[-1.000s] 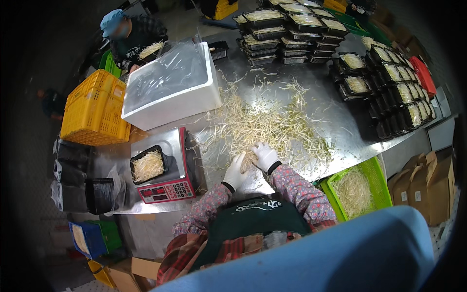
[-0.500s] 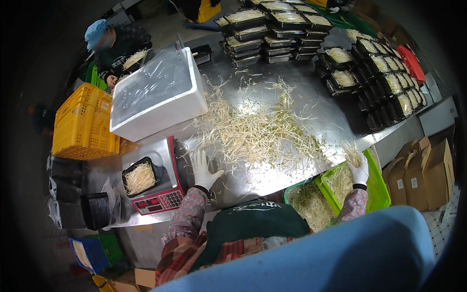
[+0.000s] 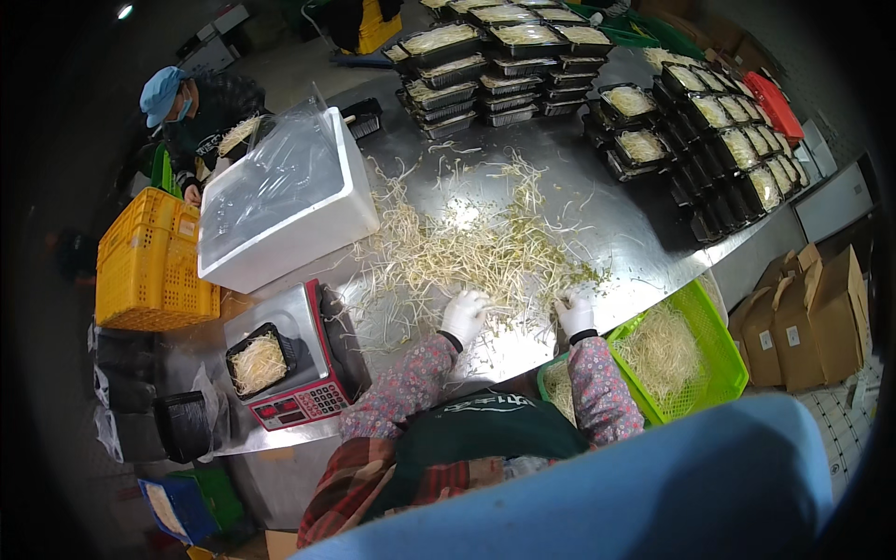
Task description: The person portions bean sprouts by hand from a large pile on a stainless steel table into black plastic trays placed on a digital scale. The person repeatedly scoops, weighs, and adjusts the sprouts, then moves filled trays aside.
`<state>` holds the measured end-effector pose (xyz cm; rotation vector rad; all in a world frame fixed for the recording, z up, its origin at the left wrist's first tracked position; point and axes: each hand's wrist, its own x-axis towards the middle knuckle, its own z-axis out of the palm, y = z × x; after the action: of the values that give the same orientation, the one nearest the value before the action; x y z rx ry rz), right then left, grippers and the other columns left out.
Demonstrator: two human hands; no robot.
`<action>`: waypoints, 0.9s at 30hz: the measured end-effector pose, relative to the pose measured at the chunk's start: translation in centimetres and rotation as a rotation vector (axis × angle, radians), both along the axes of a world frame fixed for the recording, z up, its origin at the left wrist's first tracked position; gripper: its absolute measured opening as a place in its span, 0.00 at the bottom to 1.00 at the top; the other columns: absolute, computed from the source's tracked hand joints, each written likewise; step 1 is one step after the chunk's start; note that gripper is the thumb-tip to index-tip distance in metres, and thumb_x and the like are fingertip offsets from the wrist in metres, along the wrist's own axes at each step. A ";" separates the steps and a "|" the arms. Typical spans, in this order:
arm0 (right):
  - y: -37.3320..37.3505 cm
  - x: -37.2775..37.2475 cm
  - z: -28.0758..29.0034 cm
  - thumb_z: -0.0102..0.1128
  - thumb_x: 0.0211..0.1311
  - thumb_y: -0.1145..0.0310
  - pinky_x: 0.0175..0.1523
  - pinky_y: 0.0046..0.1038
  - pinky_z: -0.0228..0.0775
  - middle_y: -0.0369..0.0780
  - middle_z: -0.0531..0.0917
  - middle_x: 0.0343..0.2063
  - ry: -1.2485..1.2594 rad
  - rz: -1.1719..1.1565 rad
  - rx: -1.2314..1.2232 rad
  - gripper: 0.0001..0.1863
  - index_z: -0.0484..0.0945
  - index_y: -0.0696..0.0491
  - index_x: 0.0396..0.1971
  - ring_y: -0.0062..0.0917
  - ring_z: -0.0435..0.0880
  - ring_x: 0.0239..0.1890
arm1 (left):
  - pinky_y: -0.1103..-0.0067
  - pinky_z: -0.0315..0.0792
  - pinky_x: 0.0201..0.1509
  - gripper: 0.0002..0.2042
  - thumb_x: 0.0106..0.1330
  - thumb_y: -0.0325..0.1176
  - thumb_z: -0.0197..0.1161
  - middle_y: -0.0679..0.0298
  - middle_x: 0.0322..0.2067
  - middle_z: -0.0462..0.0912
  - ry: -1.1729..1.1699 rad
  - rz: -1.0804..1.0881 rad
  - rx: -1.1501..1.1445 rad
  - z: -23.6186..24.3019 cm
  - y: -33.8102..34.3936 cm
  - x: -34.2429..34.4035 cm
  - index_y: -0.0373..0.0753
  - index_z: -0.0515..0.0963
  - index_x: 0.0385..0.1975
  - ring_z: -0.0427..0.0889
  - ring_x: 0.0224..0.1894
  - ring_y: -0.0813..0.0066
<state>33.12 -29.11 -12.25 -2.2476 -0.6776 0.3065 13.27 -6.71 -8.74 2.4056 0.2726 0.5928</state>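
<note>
A loose heap of bean sprouts (image 3: 476,247) spreads over the steel table (image 3: 644,233) in front of me. At its near edge, my left hand (image 3: 464,315), in a white glove, curls its fingers into the sprouts. My right hand (image 3: 575,314), gloved too, is closed at the heap's near right side, fingertips bent in on some strands. A gap with scattered sprouts lies between the hands. Left of them, a black tray of sprouts (image 3: 258,364) rests on a red and silver scale (image 3: 313,397). Right of my right forearm, a lime-green basket (image 3: 714,336) holds more sprouts.
A white foam box (image 3: 308,238) with clear film stands left, beside a yellow crate (image 3: 140,266). Filled trays (image 3: 504,79) are stacked at the back, more (image 3: 737,140) at the right. A co-worker (image 3: 191,112) at far left holds a tray. Brown cartons (image 3: 793,317) stand right.
My right hand has come left from the green basket to the sprout heap. My left hand has moved right from beside the scale, its spread fingers now curled. The view has shifted slightly.
</note>
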 end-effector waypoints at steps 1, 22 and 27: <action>1.3 -1.4 0.1 0.69 0.54 0.74 0.46 0.29 0.76 0.41 0.82 0.36 0.159 -0.023 0.202 0.12 0.84 0.54 0.40 0.30 0.83 0.36 | 0.70 0.74 0.48 0.09 0.56 0.24 0.63 0.64 0.41 0.83 -0.079 -0.038 -0.027 1.3 -0.2 -0.8 0.44 0.84 0.35 0.79 0.43 0.62; 20.6 -5.8 6.8 0.63 0.61 0.49 0.68 0.48 0.59 0.41 0.68 0.66 -0.237 0.827 -0.297 0.27 0.76 0.39 0.60 0.40 0.66 0.65 | 0.49 0.45 0.73 0.33 0.64 0.48 0.62 0.55 0.69 0.61 0.102 0.393 -0.163 -0.2 3.3 -8.1 0.44 0.62 0.69 0.54 0.73 0.48; 12.1 0.2 8.0 0.66 0.60 0.54 0.62 0.37 0.70 0.36 0.84 0.51 -0.154 0.812 0.193 0.15 0.86 0.43 0.43 0.35 0.81 0.51 | 0.53 0.50 0.72 0.28 0.63 0.40 0.65 0.50 0.65 0.66 0.114 0.500 0.052 0.3 7.8 -12.1 0.41 0.69 0.63 0.59 0.70 0.47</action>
<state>33.28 -16.96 -4.21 -1.7284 -1.6176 0.4317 1.14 1.08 -8.45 2.4295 0.9350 0.6845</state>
